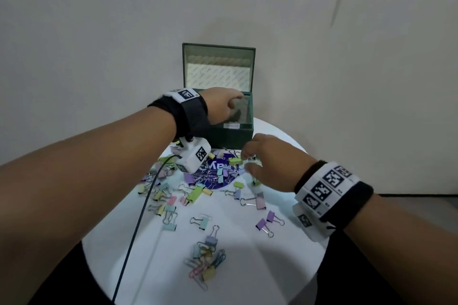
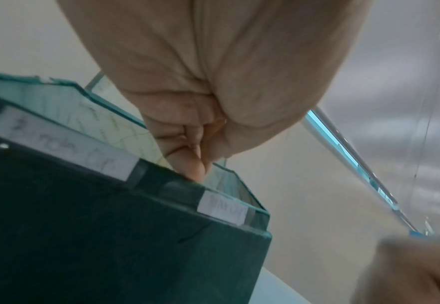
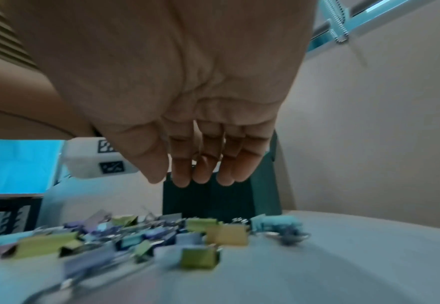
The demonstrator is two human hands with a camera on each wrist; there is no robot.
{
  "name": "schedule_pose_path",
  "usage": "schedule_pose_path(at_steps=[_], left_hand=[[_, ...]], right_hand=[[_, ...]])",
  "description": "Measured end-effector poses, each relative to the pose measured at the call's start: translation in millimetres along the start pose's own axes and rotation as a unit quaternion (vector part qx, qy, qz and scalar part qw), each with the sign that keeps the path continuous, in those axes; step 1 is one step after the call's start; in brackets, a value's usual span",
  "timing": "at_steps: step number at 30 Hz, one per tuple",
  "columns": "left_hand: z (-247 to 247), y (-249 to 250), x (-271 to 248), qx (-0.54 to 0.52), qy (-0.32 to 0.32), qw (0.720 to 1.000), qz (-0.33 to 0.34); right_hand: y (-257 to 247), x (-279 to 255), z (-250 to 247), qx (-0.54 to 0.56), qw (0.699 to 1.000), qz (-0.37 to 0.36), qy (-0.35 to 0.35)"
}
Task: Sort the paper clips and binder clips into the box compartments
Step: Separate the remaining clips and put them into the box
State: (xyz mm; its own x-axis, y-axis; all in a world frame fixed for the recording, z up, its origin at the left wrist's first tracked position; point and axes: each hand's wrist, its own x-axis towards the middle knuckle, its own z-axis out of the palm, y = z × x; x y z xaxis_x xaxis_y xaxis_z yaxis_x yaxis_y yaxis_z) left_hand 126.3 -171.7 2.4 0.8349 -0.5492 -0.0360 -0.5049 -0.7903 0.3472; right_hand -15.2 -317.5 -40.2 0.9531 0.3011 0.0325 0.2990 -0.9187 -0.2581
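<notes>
A dark green box with its lid up stands at the back of the round white table. My left hand is over the box opening. In the left wrist view its fingers are bunched above the rim between two white labels; no clip shows in them. Pastel binder clips lie scattered in front of the box. My right hand hovers over them, fingers straight and empty, beside a green binder clip. Paper clips lie mixed with binder clips near the front.
A dark cable runs from the left wrist camera across the table's left half. A beige wall stands right behind the box. A blue printed disc lies under the clip pile. Two purple clips lie apart at the right.
</notes>
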Motion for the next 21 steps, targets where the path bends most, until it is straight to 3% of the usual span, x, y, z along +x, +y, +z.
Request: schedule_pose_path(at_steps=[6, 8, 11, 14, 17, 21], left_hand=[[-15, -14, -52, 0.023, 0.05, 0.996, 0.067], [-13, -15, -88, 0.089, 0.015, 0.99, 0.104], [3, -17, -143, 0.202, -0.096, 0.963, 0.148], [22, -24, -174, 0.215, -0.167, 0.95, 0.152], [37, -31, -185, 0.213, -0.175, 0.951, 0.142], [44, -37, -187, 0.222, -0.154, 0.957, 0.11]], right_hand=[[-38, -11, 17, 0.018, 0.99, -0.106, -0.089], [-44, -15, 19, 0.036, 0.986, -0.122, -0.11], [-52, -15, 27, 0.034, 0.984, -0.118, -0.129], [-57, -14, 32, 0.037, 0.984, -0.107, -0.14], [-60, -14, 34, 0.022, 0.982, -0.108, -0.154], [-55, -13, 36, 0.011, 0.99, -0.07, -0.119]])
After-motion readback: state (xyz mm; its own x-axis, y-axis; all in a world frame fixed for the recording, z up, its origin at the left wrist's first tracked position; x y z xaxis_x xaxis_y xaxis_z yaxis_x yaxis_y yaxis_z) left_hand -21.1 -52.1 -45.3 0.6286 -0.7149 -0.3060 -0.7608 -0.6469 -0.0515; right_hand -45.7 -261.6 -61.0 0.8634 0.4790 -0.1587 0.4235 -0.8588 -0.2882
